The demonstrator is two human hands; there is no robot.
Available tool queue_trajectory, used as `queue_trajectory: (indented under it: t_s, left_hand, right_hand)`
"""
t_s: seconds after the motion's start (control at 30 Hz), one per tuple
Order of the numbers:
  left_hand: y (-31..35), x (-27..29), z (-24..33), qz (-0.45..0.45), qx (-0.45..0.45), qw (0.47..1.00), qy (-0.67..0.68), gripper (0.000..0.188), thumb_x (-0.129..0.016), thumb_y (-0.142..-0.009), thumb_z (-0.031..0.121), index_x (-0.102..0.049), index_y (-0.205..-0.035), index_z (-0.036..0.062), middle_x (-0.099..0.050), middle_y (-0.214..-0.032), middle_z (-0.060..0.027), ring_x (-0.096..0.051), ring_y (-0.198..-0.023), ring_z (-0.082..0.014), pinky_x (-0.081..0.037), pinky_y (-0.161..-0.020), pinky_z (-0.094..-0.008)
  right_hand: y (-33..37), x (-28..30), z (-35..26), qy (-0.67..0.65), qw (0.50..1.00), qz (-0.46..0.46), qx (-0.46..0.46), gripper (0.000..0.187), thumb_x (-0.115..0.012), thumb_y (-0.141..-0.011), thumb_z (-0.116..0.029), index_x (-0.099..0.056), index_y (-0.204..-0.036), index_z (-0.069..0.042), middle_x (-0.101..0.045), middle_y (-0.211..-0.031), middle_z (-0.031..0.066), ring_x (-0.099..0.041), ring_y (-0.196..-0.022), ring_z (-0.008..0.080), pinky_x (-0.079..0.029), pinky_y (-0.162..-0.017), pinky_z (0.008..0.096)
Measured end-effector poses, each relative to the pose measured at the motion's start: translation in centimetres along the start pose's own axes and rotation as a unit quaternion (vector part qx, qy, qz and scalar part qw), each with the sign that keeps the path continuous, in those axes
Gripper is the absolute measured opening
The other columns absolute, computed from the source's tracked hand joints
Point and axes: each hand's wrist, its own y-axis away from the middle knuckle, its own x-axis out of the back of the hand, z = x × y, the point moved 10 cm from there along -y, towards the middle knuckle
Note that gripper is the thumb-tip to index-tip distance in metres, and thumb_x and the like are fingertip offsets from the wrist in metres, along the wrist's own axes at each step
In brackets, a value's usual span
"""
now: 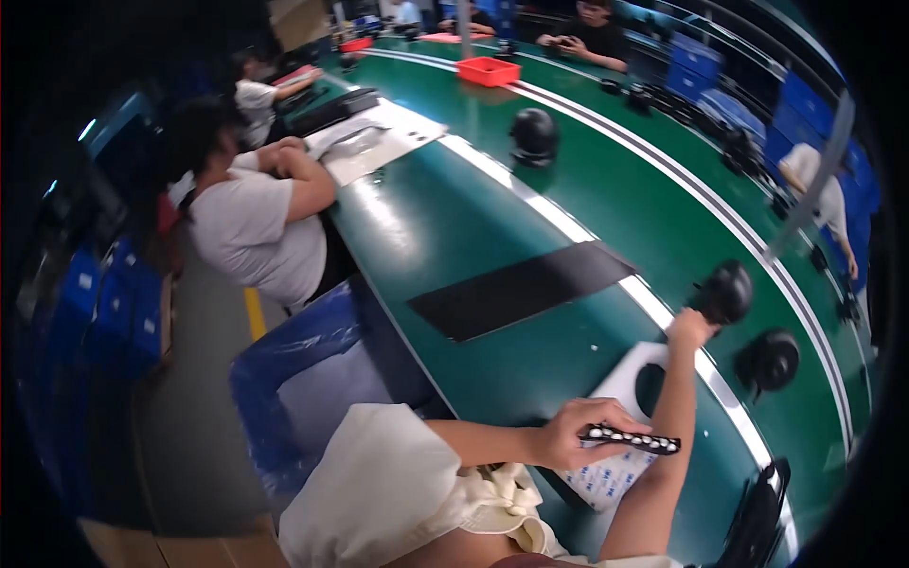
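My left hand (589, 434) is closed around a narrow black strip (632, 438) carrying a row of white round dots, held above the green table. Stretched out over the belt, my right hand (692, 328) has its fingers curled at the lower left of a black, rounded, helmet-like thing (725, 292); its fingertips are partly hidden. Under my arms lies a white sheet (617, 381) with a large round opening. Blue-printed white backing paper (603, 481) shows below my left hand, partly covered.
A dark flat mat (521, 289) lies across the table. More black rounded things (769, 360) ride on the green belt (625, 180) beyond. A black item (757, 516) stands at the near right edge. A co-worker (260, 204) sits at left, past a blue plastic-wrapped chair (303, 360).
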Motion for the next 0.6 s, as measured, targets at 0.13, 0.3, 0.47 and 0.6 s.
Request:
queue_trajectory:
  t_s: [0.13, 0.3, 0.47, 0.6]
  left_hand:
    - [0.4, 0.8, -0.9, 0.019, 0.057, 0.998, -0.018, 0.026, -0.062, -0.072, 0.000, -0.051, -0.096, -0.0007, -0.060, -0.092, -0.0112, -0.060, -0.082, -0.0202, -0.046, -0.072, -0.0274]
    - [4.5, 5.5, -4.0, 0.122, 0.267, 0.955, -0.041, 0.032, -0.063, -0.073, 0.003, -0.050, -0.102, 0.0007, -0.057, -0.092, -0.0058, -0.053, -0.087, -0.0096, -0.041, -0.078, -0.0236]
    - [8.8, 10.3, -8.1, 0.114, 0.357, 0.916, -0.142, 0.022, -0.057, -0.080, 0.010, -0.046, -0.097, 0.0006, -0.057, -0.084, -0.0081, -0.056, -0.077, -0.0122, -0.044, -0.071, -0.0246]
    - [7.6, 8.7, -7.7, 0.041, 0.312, 0.929, -0.197, 0.023, -0.056, -0.081, 0.013, -0.043, -0.096, 0.0004, -0.057, -0.081, -0.0108, -0.057, -0.069, -0.0151, -0.043, -0.062, -0.0266]
  right_hand:
    - [0.5, 1.9, -1.3, -0.069, 0.997, 0.021, -0.005, 0.014, -0.052, -0.073, -0.015, -0.063, -0.081, -0.009, -0.063, -0.089, 0.0088, -0.061, -0.083, 0.0242, -0.046, -0.078, 0.0373]
    - [1.0, 5.1, -2.1, 0.014, 0.966, 0.256, 0.041, 0.012, -0.047, -0.078, -0.012, -0.058, -0.073, -0.011, -0.061, -0.071, 0.0019, -0.061, -0.069, 0.0160, -0.047, -0.057, 0.0264]
    - [0.6, 4.7, -3.3, -0.163, 0.960, 0.184, 0.133, 0.018, -0.041, -0.085, -0.022, -0.045, -0.080, -0.005, -0.060, -0.075, 0.0122, -0.060, -0.071, 0.0277, -0.048, -0.059, 0.0378]
    - [0.1, 4.1, -2.3, -0.378, 0.912, 0.107, 0.121, 0.030, -0.035, -0.089, -0.029, -0.043, -0.082, -0.001, -0.058, -0.076, 0.0215, -0.055, -0.080, 0.0379, -0.043, -0.067, 0.0456]
